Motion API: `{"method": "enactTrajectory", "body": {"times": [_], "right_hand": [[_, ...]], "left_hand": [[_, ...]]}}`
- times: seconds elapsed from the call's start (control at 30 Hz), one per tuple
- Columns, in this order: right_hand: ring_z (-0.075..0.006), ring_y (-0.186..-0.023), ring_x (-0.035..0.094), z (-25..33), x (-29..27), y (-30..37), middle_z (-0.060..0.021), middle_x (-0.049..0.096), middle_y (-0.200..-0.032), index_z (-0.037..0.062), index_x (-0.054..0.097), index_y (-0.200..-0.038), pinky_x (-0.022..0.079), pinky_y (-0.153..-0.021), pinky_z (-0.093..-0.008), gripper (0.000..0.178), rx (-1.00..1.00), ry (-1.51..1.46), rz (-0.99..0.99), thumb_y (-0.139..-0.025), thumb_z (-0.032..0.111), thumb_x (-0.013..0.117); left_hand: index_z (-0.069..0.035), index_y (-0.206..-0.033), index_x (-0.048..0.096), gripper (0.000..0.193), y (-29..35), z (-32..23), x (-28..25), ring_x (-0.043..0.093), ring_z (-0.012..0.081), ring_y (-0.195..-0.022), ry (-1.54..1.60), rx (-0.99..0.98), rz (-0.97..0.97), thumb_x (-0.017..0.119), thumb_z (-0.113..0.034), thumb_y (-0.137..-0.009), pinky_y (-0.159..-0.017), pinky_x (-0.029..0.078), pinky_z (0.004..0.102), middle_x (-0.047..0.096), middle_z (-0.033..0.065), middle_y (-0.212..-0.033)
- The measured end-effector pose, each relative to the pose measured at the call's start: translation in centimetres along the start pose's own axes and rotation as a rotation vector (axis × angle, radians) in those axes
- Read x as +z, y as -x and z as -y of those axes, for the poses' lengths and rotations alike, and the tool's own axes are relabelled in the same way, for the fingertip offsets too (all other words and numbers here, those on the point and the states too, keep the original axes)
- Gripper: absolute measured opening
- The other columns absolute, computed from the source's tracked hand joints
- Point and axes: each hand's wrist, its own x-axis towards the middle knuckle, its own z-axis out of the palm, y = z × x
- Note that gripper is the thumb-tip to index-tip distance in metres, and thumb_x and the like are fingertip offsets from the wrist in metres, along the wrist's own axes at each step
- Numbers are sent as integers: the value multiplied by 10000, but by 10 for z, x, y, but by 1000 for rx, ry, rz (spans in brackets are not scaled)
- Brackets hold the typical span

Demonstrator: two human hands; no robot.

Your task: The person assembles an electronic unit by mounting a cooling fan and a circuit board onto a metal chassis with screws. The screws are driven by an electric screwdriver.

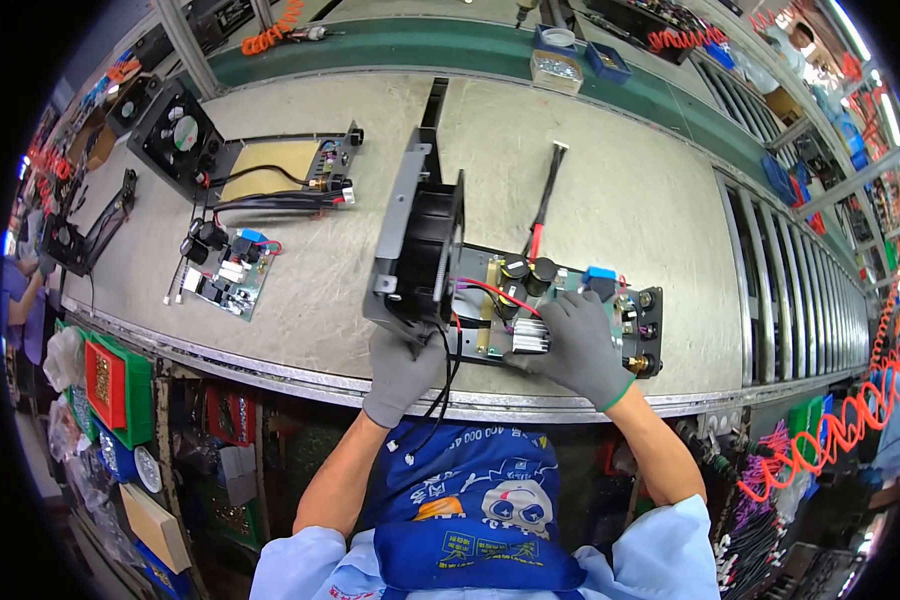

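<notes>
Both of my hands wear grey gloves. My left hand (402,378) grips the near lower edge of a dark metal chassis panel (398,230) that stands upright with a black fan (438,245) on it; some of its fingers are hidden beneath. My right hand (585,345) curls over a green circuit board (510,275) lying in the chassis, thumb by the silver heat sink (530,336) and fingers near the blue part (599,275). A red wire (495,290) runs from the fan side to the board. Thin black wires (446,390) hang over the bench edge by my left hand.
Another fan chassis (175,140) and a loose circuit board (232,272) lie at left on the metal bench (320,330). A black cable (548,195) points away behind the board. Rollers (785,280) are at right; small trays (557,72) sit on the green strip beyond.
</notes>
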Motion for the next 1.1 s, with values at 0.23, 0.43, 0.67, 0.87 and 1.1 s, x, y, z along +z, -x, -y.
{"method": "enactTrajectory", "body": {"times": [0.23, 0.43, 0.67, 0.87, 1.1], "right_hand": [[-288, -788, 572, 6, 6, -1, -83, 597, -799, 89, 607, -845, 409, -751, -426, 532, -32, 28, -27, -559, 381, 947], [-278, -772, 549, -1, 10, -5, -69, 546, -763, 98, 558, -830, 378, -730, -412, 557, -74, 37, -84, -552, 381, 948], [-280, -741, 557, 5, 0, -9, -76, 571, -766, 89, 570, -806, 404, -728, -410, 538, -58, 75, -46, -556, 360, 963], [-262, -742, 541, 4, 0, -4, -62, 560, -774, 91, 594, -854, 374, -734, -403, 531, -70, 79, -63, -601, 405, 939], [-258, -732, 541, 1, -8, -7, -59, 560, -759, 94, 600, -857, 376, -732, -403, 519, -61, 33, -24, -608, 400, 937]], "left_hand": [[14, -1396, 537, 630, -1, 11, 1, 696, 210, -957, 47, -42, 101, 659, -14, -779, -800, 566, 321, 657, 152, -1196], [25, -1418, 524, 645, 1, 3, -6, 625, 349, -1234, -32, -179, 224, 688, -65, -801, -1016, 524, 402, 597, 219, -1359], [16, -1430, 518, 676, 8, 18, -1, 606, 381, -1253, -65, -150, 255, 722, -91, -794, -1032, 518, 422, 593, 221, -1375], [15, -1430, 520, 694, 7, 16, -4, 610, 390, -1235, -72, -160, 319, 717, -78, -771, -1035, 523, 424, 590, 217, -1376], [17, -1429, 521, 696, 11, 35, 3, 615, 366, -1244, -105, -123, 383, 740, -114, -782, -1043, 520, 421, 596, 206, -1382]]}}
